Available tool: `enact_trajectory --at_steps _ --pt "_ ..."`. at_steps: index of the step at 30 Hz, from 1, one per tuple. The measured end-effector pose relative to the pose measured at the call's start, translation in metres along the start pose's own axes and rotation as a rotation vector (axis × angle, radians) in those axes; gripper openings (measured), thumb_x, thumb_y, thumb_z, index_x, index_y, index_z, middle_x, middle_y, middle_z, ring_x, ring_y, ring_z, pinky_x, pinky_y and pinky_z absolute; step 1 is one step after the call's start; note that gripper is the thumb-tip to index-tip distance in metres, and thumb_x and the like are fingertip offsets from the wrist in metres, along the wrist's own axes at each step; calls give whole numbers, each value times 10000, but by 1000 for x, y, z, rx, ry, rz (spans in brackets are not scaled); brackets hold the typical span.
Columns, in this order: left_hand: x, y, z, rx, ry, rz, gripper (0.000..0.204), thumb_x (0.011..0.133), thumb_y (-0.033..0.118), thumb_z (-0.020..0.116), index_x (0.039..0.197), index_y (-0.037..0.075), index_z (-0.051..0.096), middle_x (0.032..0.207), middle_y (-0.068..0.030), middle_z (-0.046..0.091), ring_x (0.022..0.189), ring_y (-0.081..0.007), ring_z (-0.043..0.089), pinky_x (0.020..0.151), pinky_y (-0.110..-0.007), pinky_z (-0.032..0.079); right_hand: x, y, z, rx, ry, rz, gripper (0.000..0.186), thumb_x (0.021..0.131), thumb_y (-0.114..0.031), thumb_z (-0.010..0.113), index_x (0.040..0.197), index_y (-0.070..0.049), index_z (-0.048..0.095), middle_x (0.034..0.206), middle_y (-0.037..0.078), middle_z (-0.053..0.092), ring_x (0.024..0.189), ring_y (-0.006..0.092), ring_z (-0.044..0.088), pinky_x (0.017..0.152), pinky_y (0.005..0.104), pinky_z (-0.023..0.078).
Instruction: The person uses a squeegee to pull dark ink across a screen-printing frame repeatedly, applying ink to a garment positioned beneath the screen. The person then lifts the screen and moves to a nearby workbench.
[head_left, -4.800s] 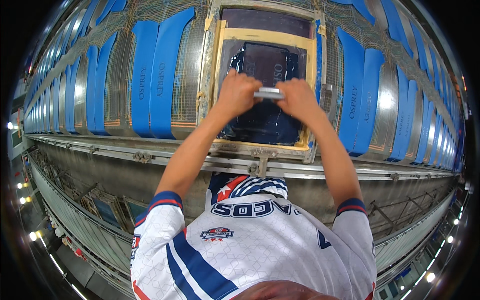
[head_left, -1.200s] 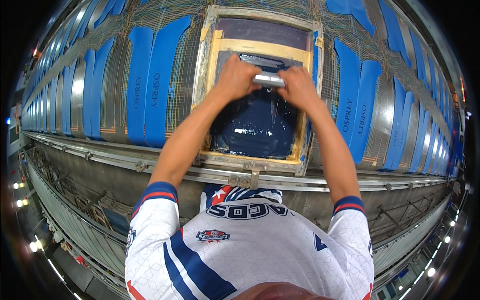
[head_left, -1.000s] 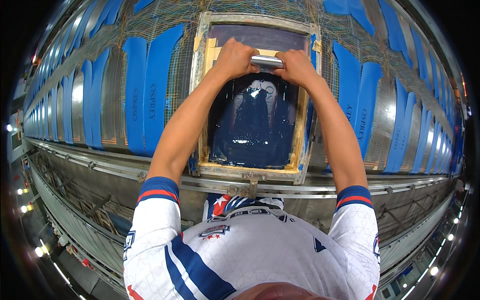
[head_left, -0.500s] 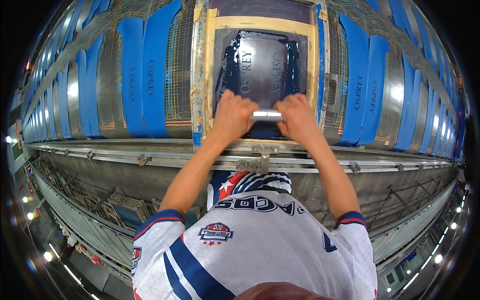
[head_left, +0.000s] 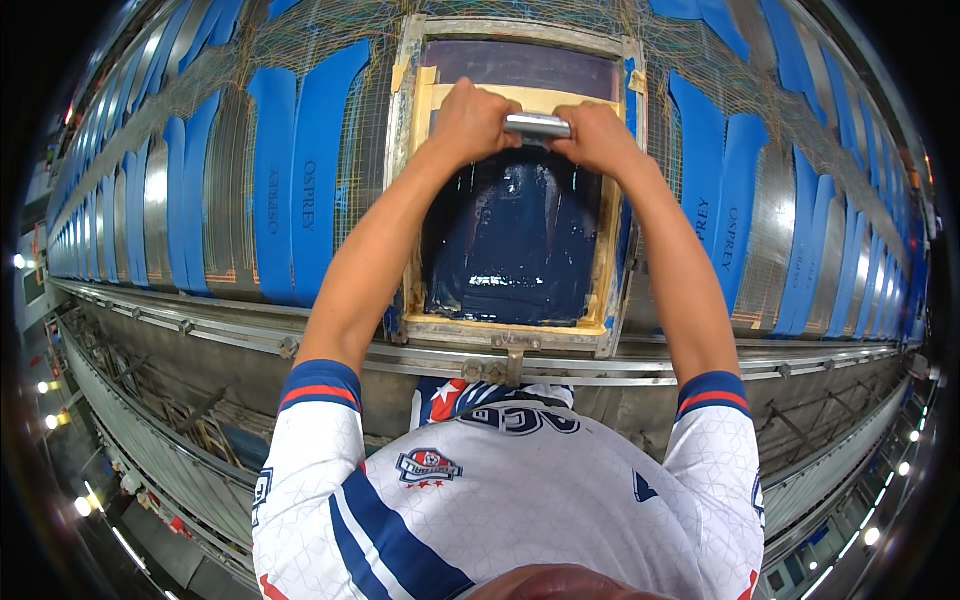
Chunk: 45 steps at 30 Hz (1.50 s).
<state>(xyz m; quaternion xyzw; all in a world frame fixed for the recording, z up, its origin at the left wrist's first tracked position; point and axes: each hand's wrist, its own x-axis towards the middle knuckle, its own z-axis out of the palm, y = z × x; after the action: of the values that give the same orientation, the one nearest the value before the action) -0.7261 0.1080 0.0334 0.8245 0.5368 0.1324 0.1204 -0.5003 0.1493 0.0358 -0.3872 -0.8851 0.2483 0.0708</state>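
Farther from us than before, our silver metal bar (head_left: 537, 126) stands at the far side of the glossy dark-blue ink (head_left: 505, 245); left hand (head_left: 474, 122) and right hand (head_left: 599, 139) clench its ends, and we should press evenly.

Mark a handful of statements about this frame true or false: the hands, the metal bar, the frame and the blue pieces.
1. The left hand and the right hand both grip the metal bar. True.
2. Glossy dark liquid lies inside the frame. True.
3. The metal bar is at the end of the frame nearest the person's body. False: it is toward the far end.
4. Blue pieces lie on only one side of the frame. False: blue pieces lie to its left and right.
5. Long sleeves cover both forearms. False: the forearms are bare.
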Motion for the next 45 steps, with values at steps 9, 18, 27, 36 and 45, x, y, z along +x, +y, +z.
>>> enact_trajectory --at_steps 9,18,27,36,45 --pt "2 -8 3 -64 81 3 220 674 317 859 805 177 751 650 -67 677 642 -303 664 699 -410 487 10 2 9 43 73 -14 275 795 -218 793 939 -8 690 812 230 673 812 423 660 735 485 509" --pt "-168 95 24 -116 99 -21 197 655 195 843 766 167 682 716 -14 657 698 -243 618 730 -406 384 -152 -94 73 16 100 -56 222 692 -143 791 846 -90 640 869 124 669 916 335 631 795 458 471" --pt "-195 109 28 -12 81 -29 324 668 293 874 915 154 718 894 -28 661 917 -244 615 821 -412 412 -149 -28 28 78 651 454 474 847 -357 759 1179 -24 705 1149 231 699 1158 380 624 994 429 482" --pt "-210 115 41 -9 127 -84 279 639 316 871 817 193 694 834 19 658 875 -215 618 827 -389 402 -148 65 63 276 692 663 329 904 -337 713 909 -9 682 937 176 719 872 316 662 821 424 503" --pt "-245 48 -32 -36 211 -116 241 662 287 869 826 190 721 825 36 681 847 -202 633 818 -383 406 -88 -26 61 340 870 528 273 891 -278 721 917 -10 676 905 152 712 829 293 654 817 410 505"
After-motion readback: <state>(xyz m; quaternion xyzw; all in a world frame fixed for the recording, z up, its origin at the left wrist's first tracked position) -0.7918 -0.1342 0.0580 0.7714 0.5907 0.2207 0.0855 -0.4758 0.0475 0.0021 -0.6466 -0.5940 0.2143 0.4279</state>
